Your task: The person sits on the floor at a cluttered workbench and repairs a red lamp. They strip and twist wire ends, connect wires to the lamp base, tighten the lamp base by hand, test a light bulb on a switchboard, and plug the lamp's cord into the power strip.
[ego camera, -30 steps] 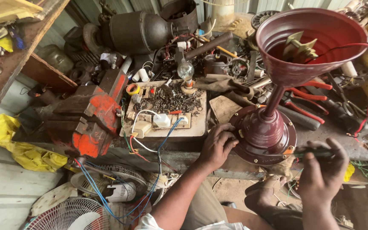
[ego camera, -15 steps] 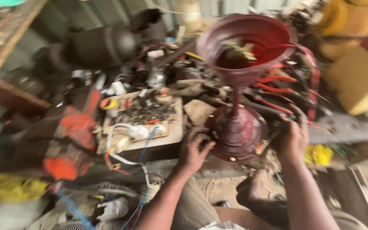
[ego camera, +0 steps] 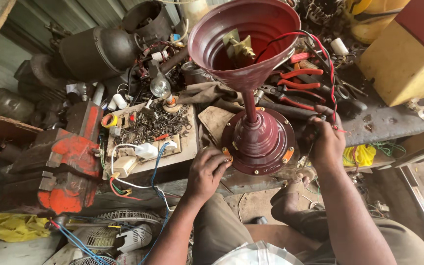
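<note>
At the far left of the workbench (ego camera: 388, 122) sits an orange-red bench vise (ego camera: 60, 167). Just right of it lies a wooden board (ego camera: 148, 142) carrying small dark metal parts, a white electrical fitting (ego camera: 145, 150) and loose coloured wires. A clear light bulb (ego camera: 160, 87) stands behind the board.

The left hand (ego camera: 207, 172) rests at the lower-left rim of the maroon fan housing (ego camera: 258, 140), fingers curled, fingertips (ego camera: 224, 158) touching the rim beside an orange tab. The housing stands upright at the bench's front edge, centre of view: 1 round base, 1 narrow stem and 1 wide cone (ego camera: 246, 39) opening upward, with a brass part inside.

The right hand (ego camera: 327, 140) is at the base's right side, fingers closed around red and black wires (ego camera: 327, 64) that run up over the cone's rim. Red-handled pliers (ego camera: 300, 81) lie behind. A yellow block (ego camera: 403, 64) occupies the far right.
</note>
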